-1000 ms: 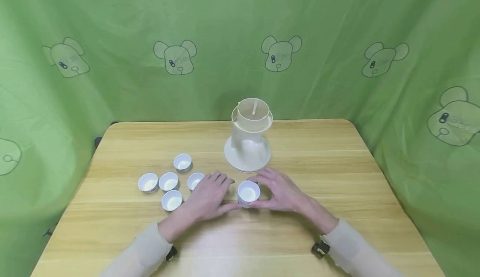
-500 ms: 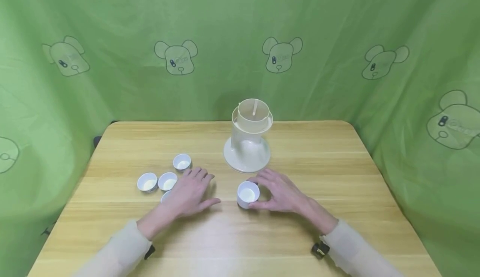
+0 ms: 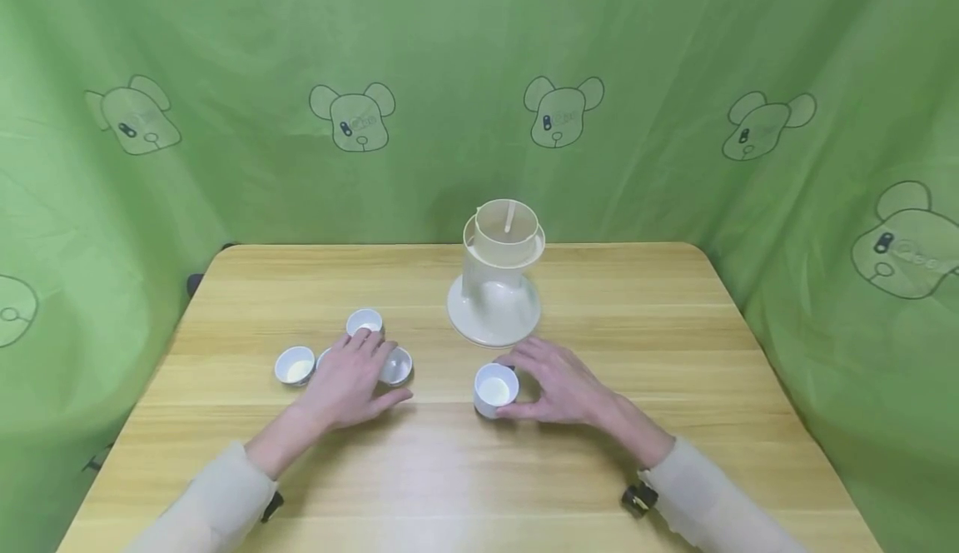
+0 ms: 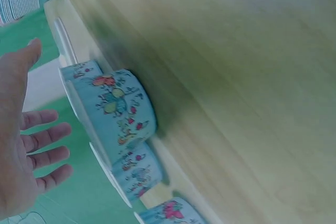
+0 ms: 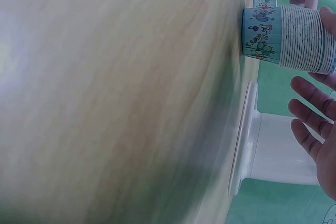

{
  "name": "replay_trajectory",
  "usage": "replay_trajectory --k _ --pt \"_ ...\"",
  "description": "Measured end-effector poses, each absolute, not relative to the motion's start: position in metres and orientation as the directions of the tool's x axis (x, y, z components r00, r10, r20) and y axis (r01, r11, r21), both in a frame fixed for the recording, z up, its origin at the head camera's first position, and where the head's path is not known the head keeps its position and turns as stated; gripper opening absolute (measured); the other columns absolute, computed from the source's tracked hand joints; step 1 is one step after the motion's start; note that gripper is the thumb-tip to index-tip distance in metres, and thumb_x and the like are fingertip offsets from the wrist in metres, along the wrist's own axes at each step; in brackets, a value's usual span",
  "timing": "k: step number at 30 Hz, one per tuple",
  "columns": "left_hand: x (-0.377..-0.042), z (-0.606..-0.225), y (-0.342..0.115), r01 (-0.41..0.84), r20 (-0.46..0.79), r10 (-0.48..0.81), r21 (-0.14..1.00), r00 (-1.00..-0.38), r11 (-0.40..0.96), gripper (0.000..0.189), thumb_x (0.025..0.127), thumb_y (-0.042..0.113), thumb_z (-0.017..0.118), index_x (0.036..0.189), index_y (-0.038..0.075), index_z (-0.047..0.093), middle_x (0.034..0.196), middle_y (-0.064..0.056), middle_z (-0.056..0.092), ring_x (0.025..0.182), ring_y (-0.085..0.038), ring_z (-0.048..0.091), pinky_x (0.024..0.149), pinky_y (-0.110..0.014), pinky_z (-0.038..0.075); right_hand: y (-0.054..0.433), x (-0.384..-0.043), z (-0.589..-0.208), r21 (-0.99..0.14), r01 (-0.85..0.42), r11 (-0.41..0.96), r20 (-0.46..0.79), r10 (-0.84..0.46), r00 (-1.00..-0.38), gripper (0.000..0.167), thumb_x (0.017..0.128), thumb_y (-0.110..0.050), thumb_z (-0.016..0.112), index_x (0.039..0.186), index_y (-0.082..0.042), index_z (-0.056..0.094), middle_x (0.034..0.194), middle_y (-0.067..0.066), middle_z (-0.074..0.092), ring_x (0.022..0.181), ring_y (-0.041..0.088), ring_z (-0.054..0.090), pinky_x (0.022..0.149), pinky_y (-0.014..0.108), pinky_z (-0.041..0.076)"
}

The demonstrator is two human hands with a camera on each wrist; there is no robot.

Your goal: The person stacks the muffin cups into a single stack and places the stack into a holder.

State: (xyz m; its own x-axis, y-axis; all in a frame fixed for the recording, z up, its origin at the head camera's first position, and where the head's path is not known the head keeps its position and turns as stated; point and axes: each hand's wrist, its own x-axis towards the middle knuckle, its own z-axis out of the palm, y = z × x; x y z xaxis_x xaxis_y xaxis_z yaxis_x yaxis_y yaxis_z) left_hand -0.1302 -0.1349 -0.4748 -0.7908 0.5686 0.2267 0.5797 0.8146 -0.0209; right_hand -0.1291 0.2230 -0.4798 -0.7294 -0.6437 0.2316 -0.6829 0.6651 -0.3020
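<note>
My right hand (image 3: 558,382) grips a nested stack of paper cups (image 3: 495,391) near its rim, thumb on the near side and index finger behind. In the right wrist view the stack (image 5: 262,34) stands upright, light blue with floral prints, and the other fingers are spread apart from it. My left hand (image 3: 346,382) hovers over the loose paper cups on the left, fingers extended. The left wrist view shows its fingers (image 4: 48,156) apart from the nearest printed cup (image 4: 118,111). A cup (image 3: 397,367) shows beside the fingers; others are partly or fully hidden beneath the hand.
Behind the stack stands a white pedestal device (image 3: 494,307) with a round base and a cream container (image 3: 507,232) on top. One loose cup (image 3: 295,366) sits at the far left, another (image 3: 364,321) farther back. A green curtain (image 3: 449,78) surrounds the wooden table (image 3: 637,303).
My left hand has moved left, from beside the stack to over the loose cups, uncovering the rightmost cup again. My right hand keeps its hold on the stack, which stays in place.
</note>
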Motion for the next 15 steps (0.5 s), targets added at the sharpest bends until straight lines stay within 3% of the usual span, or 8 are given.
replay_trajectory --k 4,11,15 --pt "-0.131 -0.479 -0.138 0.571 0.239 0.559 -0.023 -0.794 0.821 0.080 0.086 0.072 0.071 0.129 0.004 0.068 0.128 -0.016 0.070 0.118 -0.034 0.065 0.100 -0.050 0.058 0.223 -0.129 -0.479 -0.300 -0.681 0.668 0.229 -0.642 -0.732 0.068 0.081 -0.071 0.078 0.127 -0.022 0.071 0.121 -0.004 0.075 0.115 0.017 0.068 0.095 0.043 0.061" --pt "-0.131 -0.486 -0.142 0.544 0.275 0.531 -0.033 -0.801 0.838 0.077 0.087 0.069 0.073 0.126 0.003 0.067 0.113 -0.014 0.070 0.102 -0.031 0.065 0.084 -0.042 0.057 0.224 -0.130 -0.481 -0.305 -0.673 0.674 0.220 -0.637 -0.739 0.067 0.080 -0.071 0.079 0.126 -0.024 0.071 0.121 -0.006 0.074 0.115 0.015 0.067 0.096 0.041 0.060" --pt "-0.132 -0.489 -0.143 0.534 0.265 0.520 -0.023 -0.812 0.845 0.073 0.088 0.065 0.074 0.124 0.002 0.067 0.110 -0.014 0.070 0.098 -0.030 0.063 0.082 -0.042 0.055 0.224 -0.129 -0.482 -0.318 -0.670 0.671 0.215 -0.637 -0.740 0.065 0.080 -0.071 0.079 0.126 -0.025 0.071 0.122 -0.006 0.073 0.117 0.015 0.067 0.097 0.042 0.060"
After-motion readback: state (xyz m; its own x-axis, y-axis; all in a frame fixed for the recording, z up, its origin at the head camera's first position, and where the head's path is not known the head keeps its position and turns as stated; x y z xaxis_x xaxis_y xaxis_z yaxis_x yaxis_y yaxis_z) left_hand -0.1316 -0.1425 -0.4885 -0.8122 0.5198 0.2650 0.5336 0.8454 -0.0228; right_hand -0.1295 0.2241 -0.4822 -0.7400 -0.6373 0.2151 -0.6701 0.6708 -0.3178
